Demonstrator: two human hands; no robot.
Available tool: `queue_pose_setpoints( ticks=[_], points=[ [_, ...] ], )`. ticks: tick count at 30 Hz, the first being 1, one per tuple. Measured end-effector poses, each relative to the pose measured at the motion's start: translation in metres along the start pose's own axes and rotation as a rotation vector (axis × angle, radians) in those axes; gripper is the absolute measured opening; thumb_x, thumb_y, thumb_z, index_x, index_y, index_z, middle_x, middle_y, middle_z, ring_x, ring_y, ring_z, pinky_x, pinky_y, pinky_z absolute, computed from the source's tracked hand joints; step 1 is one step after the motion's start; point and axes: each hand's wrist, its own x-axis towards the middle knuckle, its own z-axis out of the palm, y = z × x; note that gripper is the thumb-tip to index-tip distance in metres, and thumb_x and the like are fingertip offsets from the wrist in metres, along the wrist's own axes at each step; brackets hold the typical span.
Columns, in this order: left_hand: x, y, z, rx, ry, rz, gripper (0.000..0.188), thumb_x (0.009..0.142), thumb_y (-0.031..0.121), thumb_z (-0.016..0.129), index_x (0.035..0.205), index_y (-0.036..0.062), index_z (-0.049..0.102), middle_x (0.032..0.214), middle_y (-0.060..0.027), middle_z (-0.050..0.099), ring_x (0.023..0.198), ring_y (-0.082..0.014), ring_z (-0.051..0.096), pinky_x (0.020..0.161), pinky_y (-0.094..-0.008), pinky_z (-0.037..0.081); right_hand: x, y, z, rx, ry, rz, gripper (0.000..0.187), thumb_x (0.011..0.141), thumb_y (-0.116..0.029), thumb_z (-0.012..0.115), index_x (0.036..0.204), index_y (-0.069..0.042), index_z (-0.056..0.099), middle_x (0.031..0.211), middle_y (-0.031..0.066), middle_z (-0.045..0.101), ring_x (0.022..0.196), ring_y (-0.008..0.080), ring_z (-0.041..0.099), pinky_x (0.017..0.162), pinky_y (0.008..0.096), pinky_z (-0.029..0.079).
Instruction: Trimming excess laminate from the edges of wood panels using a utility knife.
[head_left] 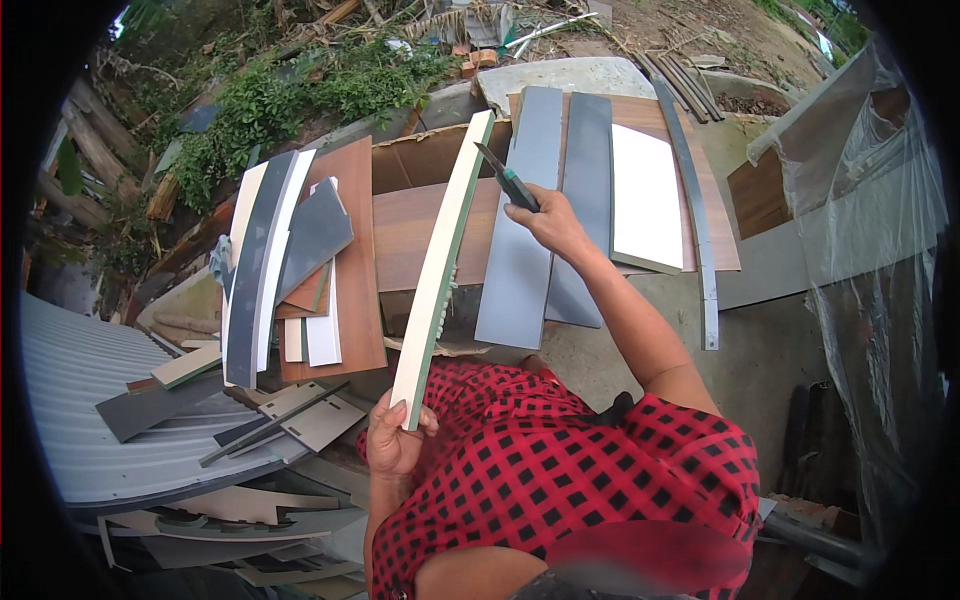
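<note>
Ideally, the left hand (396, 443), fingers curled round the cream board strip (445, 260) at seven o'clock, grips firmly; the right hand (552, 220), fingers wrapped round the utility knife (515, 188), aims toward eleven.

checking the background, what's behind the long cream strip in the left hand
Behind the cream strip in the left hand, a brown wood-grain panel shows on both sides; whatever lies directly behind the strip is covered.

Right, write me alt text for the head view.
The left hand grips the near end of a long cream strip with a green edge, while the right hand holds a dark utility knife, its blade by the strip's far end. Around them lie gray boards, a white board and wood-patterned boards, with corrugated sheeting at left.
</note>
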Motion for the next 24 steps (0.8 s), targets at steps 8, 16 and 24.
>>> queue_pose_setpoints(
  ticks=[8, 16, 24],
  points=[
    [-0.007, 0.000, -0.023, 0.056, 0.118, 0.013, 0.030, 0.083, 0.018, 0.054, 0.101, -0.0051, 0.050, 0.067, -0.0120, 0.060, 0.060, -0.0231, 0.059, 0.056, -0.0314, 0.047, 0.016, 0.104, -0.055, -0.978, 0.287, 0.028, 0.029, 0.069, -0.005, 0.052, 0.095, -0.007, 0.065, 0.118, 0.0076, 0.052, 0.126, 0.0288, 0.035, 0.091, 0.0585, 0.029],
    [-0.013, -0.005, -0.028, 0.038, 0.203, 0.018, 0.027, 0.084, 0.018, 0.054, 0.099, -0.0035, 0.051, 0.068, -0.0121, 0.061, 0.060, -0.0227, 0.059, 0.056, -0.0311, 0.048, 0.029, 0.136, -0.079, -0.825, 0.339, 0.071, 0.019, 0.068, 0.000, 0.051, 0.083, -0.001, 0.063, 0.105, 0.0087, 0.055, 0.107, 0.0301, 0.050, 0.081, 0.0459, 0.046],
    [-0.012, -0.009, -0.030, 0.043, 0.193, -0.006, 0.028, 0.084, 0.017, 0.054, 0.102, -0.0043, 0.051, 0.069, -0.0118, 0.061, 0.060, -0.0226, 0.060, 0.056, -0.0314, 0.047, 0.032, 0.139, -0.088, -0.656, 0.299, 0.083, 0.031, 0.069, -0.004, 0.055, 0.099, -0.003, 0.063, 0.112, 0.0139, 0.056, 0.101, 0.0331, 0.055, 0.085, 0.0401, 0.046]
  ],
)
